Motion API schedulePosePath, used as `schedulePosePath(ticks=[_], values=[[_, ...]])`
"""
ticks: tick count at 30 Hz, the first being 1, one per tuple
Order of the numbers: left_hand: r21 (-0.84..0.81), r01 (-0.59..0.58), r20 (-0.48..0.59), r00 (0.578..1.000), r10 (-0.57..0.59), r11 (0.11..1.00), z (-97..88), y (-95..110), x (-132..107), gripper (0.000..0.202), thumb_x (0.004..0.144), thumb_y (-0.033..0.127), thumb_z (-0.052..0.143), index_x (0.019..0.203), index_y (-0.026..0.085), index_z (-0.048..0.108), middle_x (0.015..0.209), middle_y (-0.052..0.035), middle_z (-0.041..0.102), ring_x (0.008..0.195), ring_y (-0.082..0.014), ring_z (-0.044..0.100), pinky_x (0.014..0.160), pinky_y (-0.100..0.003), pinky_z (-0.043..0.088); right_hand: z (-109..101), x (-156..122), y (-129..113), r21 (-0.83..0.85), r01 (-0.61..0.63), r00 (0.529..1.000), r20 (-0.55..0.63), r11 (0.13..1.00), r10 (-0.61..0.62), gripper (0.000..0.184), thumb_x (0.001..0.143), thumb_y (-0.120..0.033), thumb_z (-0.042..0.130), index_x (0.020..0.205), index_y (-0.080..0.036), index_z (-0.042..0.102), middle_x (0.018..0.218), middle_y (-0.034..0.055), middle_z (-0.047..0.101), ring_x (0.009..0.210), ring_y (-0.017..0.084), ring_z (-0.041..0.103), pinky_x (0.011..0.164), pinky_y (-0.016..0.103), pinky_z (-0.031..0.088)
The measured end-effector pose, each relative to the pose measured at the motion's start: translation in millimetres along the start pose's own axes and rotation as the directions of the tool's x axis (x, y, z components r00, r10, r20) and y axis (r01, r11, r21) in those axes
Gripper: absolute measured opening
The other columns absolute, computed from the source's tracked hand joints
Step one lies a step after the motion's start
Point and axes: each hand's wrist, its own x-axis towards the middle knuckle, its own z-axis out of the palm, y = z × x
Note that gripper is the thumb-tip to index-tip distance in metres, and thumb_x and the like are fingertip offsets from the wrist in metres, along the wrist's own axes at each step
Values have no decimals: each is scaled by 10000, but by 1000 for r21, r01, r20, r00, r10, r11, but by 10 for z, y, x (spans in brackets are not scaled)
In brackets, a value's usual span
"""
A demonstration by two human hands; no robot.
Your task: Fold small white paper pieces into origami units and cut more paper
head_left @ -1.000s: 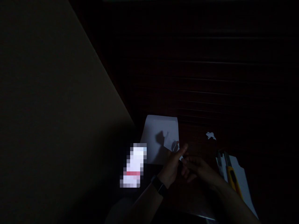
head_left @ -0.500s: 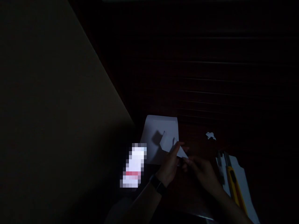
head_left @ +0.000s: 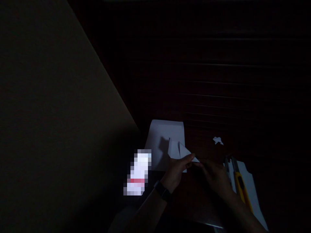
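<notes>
A piece of white folded paper (head_left: 185, 151) is held above the dark table, with creased flaps standing up at its left end and a point at its right. My left hand (head_left: 178, 168), with a dark watch on the wrist, is closed on its lower edge, thumb pressed along the fold. Fingertips of my right hand (head_left: 213, 176) pinch the pointed right tip. Behind and to the left lies a white sheet of paper (head_left: 157, 132), carrying the shadow of the folded piece.
A lit, blurred phone screen (head_left: 138, 171) is left of my left hand. At right, a yellow utility knife (head_left: 240, 187) lies on white paper (head_left: 251, 184) beside another dark tool. A small folded paper shape (head_left: 218, 140) sits farther back. A wall (head_left: 60, 113) rises at left.
My left hand's thumb has moved right along the folded paper, toward its tip, uncovering more of the flap. The right hand has shifted slightly right, still at the tip.
</notes>
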Motion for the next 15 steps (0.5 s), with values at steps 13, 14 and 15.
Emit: schedulePosePath(ticks=[13, 14, 15], values=[[22, 105, 54, 993, -106, 994, -83, -59, 48, 312, 669, 308, 736, 908, 117, 676, 951, -111, 672, 803, -184, 629, 707, -280, 465, -47, -62, 160, -170, 341, 934, -49, 924, -354, 445, 817, -83, 473, 1229, -232, 552, 1090, 65, 672, 937, 224, 652, 803, 357, 516], [24, 138, 58, 989, -140, 990, -95, -65, 59, 311, 670, 313, 736, 901, 112, 680, 943, -111, 671, 787, -179, 629, 694, -272, 463, -53, -62, 158, -146, 366, 925, -50, 919, -376, 454, 812, -73, 474, 1225, -244, 556, 1121, 57, 658, 963, 221, 643, 819, 360, 513], [22, 164, 61, 984, -165, 986, -104, -68, 67, 311, 669, 315, 736, 897, 110, 682, 942, -112, 670, 775, -173, 628, 685, -266, 461, -56, -61, 148, -123, 379, 920, -54, 917, -388, 456, 808, -67, 476, 1214, -255, 566, 1139, 50, 649, 981, 219, 636, 831, 363, 511]])
